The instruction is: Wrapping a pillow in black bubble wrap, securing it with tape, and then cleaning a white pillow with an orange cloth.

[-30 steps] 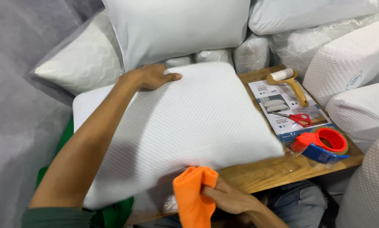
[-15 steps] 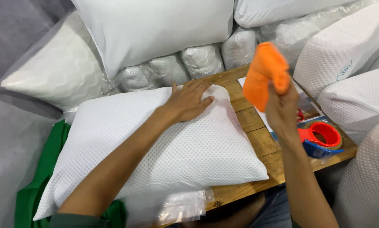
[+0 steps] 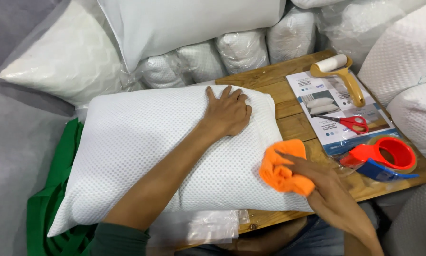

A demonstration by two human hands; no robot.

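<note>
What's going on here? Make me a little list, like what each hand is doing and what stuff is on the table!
left hand: flat on the white pillow, pressing it down
right hand: gripping an orange cloth against the pillow's right end
wooden table: under the pillow
on the table: lint roller, red scissors on a printed sheet, red and blue tape dispenser
around: stacked white pillows, green fabric

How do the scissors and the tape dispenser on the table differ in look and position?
The scissors are slim, with red handles and thin metal blades; the tape dispenser is bulkier, a red ring on a blue base. The scissors lie flat on the printed leaflet; the tape dispenser sits mostly on the bare wooden table, close to its right edge. The tape dispenser lies nearer the right hand. Both are partly red, and neither hand touches them.
</note>
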